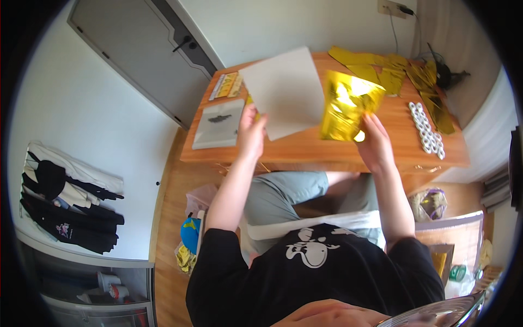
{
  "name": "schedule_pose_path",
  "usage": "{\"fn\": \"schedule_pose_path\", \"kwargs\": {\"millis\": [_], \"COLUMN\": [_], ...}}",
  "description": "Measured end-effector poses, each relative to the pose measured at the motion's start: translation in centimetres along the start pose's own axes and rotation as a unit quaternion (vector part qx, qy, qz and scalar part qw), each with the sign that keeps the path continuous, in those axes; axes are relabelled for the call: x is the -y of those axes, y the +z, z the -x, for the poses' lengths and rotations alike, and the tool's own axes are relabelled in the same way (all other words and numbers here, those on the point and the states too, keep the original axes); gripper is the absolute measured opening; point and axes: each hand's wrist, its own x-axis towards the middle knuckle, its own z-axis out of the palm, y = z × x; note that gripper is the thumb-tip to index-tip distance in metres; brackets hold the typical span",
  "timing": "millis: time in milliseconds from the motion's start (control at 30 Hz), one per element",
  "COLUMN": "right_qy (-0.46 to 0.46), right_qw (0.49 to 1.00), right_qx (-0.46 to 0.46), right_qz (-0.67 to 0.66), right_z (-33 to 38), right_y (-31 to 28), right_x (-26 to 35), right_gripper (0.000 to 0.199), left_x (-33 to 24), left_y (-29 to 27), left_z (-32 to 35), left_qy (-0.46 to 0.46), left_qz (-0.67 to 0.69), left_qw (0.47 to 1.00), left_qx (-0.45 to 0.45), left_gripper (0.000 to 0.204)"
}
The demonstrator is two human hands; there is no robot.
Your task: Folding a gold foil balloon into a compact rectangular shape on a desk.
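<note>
My left hand [253,129] is closed on the lower left edge of a stiff, pale grey-white sheet [286,90], raised above the wooden desk [299,155]. A bit of yellow shows by my left fingers at the sheet's edge; what it belongs to is hidden. In my right hand [377,140], the lower right corner of a shiny, creased gold foil sheet [348,106] is pinched between fingers and thumb. The foil hangs apart from the pale sheet, to its right. Behind it, crumpled gold foil strips [389,76] spread over the desk's far right.
At the desk's left lie a flat whitish package [218,124] with a dark mark and yellow printed cards [226,85]. Small white rolls [426,131] stand in rows at the right. A black cabled device [445,76] sits at the back right corner. Below is a bag-lined bin [429,205].
</note>
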Motion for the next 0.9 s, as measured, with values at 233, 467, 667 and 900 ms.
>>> {"fn": "schedule_pose_path", "kwargs": {"millis": [233,467,667,900], "right_qy": [-0.032,-0.014,-0.016,0.005], "right_qw": [0.997,0.998,0.998,0.996], "right_qx": [-0.028,-0.059,-0.047,-0.027], "right_qz": [0.061,-0.018,-0.044,-0.083], "right_z": [-3.7,-4.6,-4.0,-4.0], "right_y": [-1.5,-5.1,-5.8,-5.6], "right_x": [-3.7,-6.1,-5.5,-5.1], "right_gripper": [0.02,0.019,0.02,0.024], "left_x": [9.9,8.5,6.0,5.2], "left_y": [6.0,6.7,7.4,7.2], "left_z": [6.5,5.0,3.3,2.7], "left_qy": [-0.021,-0.144,-0.207,-0.213], "left_qz": [-0.013,-0.227,-0.332,-0.353], "left_qw": [0.998,0.955,0.899,0.878], "left_qx": [0.053,0.126,0.195,0.244], "left_gripper": [0.015,0.012,0.053,0.044]}}
